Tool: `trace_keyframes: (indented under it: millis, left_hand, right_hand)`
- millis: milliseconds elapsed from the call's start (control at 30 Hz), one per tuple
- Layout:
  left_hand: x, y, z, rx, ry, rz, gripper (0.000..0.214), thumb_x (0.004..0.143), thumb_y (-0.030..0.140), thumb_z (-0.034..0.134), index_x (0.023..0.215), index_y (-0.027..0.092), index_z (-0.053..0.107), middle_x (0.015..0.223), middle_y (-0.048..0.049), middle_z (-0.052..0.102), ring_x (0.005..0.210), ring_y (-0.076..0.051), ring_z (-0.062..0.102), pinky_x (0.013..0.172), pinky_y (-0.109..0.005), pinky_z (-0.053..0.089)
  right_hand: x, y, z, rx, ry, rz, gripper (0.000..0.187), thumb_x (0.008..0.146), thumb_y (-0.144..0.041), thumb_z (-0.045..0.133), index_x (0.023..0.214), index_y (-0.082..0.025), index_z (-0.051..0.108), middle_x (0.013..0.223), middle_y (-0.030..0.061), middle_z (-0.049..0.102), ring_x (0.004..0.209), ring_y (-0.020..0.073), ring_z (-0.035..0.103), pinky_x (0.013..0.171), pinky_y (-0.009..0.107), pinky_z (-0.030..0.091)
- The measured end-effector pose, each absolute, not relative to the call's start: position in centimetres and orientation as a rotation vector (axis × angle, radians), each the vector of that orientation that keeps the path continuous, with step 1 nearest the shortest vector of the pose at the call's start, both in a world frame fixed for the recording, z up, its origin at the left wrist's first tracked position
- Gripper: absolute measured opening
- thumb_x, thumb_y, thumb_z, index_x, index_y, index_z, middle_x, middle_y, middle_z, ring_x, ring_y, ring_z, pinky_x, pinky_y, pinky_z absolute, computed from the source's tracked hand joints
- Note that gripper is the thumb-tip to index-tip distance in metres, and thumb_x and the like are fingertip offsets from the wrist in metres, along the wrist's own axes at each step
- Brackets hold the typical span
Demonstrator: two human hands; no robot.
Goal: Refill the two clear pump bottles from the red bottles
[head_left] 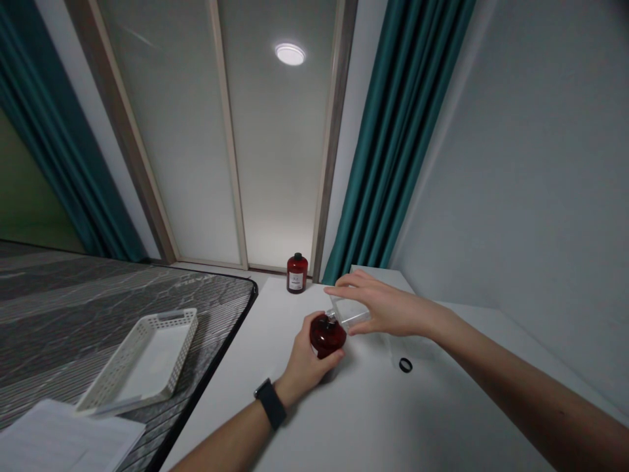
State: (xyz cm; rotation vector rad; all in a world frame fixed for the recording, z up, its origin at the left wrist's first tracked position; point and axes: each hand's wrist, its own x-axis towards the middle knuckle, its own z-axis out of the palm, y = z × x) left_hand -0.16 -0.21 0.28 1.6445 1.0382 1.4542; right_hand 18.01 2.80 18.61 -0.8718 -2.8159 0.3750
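Note:
My left hand [301, 367], a dark watch on its wrist, is wrapped round a dark red bottle [326, 337] above the white table. My right hand [378, 303] grips a clear, see-through container [350, 312], tilted on its side, between thumb and fingers. Its narrow end meets the mouth of the red bottle; whether liquid passes between them I cannot tell. A black ring-shaped piece [405, 365] lies on the table below my right forearm. Farther back stands a second red bottle [296, 274], upright, with a black top and a white label.
To the left, a white perforated basket [183, 351] sits on a dark striped surface [216, 288] with a black edge. White sheets [63, 436] lie in front of it. Behind the white table [373, 419] are sliding glass panels [280, 164] and teal curtains [388, 144].

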Motion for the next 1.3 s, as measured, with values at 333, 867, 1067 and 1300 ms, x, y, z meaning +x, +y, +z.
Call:
trace_keyframes:
  millis: [333, 867, 1067, 1300]
  left_hand:
    - [-0.15, -0.17, 0.38, 1.65, 1.03, 1.461, 0.067, 0.068, 0.027, 0.077, 0.127, 0.019, 0.045, 0.12, -0.0099, 0.062, 0.11, -0.028, 0.061, 0.101, -0.045, 0.048]
    - [-0.16, -0.24, 0.37, 1.645, 1.025, 1.461, 0.067, 0.069, 0.028, 0.077, 0.128, 0.019, 0.046, 0.121, -0.0094, 0.062, 0.111, -0.027, 0.061, 0.101, -0.044, 0.047]
    - [-0.16, -0.31, 0.58, 1.648, 1.023, 1.465, 0.067, 0.069, 0.026, 0.077, 0.128, 0.019, 0.046, 0.121, -0.0096, 0.062, 0.112, -0.028, 0.061, 0.101, -0.044, 0.048]
    - [-0.19, -0.23, 0.52, 1.659, 1.025, 1.467, 0.068, 0.069, 0.027, 0.077, 0.129, 0.018, 0.046, 0.122, -0.0108, 0.061, 0.112, -0.029, 0.061, 0.102, -0.046, 0.048]
  right_hand:
    - [18.08, 2.89, 18.57, -0.865, -2.817, 0.378, 0.073, 0.078, -0.034, 0.08, 0.145, -0.027, 0.05, 0.131, 0.0096, 0.058, 0.123, 0.0281, 0.047, 0.108, 0.047, 0.041]
    - [18.19, 2.55, 18.76, -0.829, -2.828, 0.34, 0.07, 0.081, -0.036, 0.077, 0.146, -0.03, 0.049, 0.134, 0.0094, 0.058, 0.127, 0.0299, 0.046, 0.107, 0.05, 0.041]
    - [18.13, 2.48, 18.71, -0.805, -2.836, 0.28, 0.071, 0.08, -0.031, 0.079, 0.145, -0.026, 0.05, 0.135, 0.0116, 0.057, 0.128, 0.0289, 0.045, 0.107, 0.049, 0.041]
    - [17.95, 2.2, 18.99, -0.797, -2.849, 0.251, 0.069, 0.081, -0.03, 0.078, 0.144, -0.027, 0.051, 0.134, 0.011, 0.057, 0.125, 0.0277, 0.047, 0.105, 0.049, 0.043]
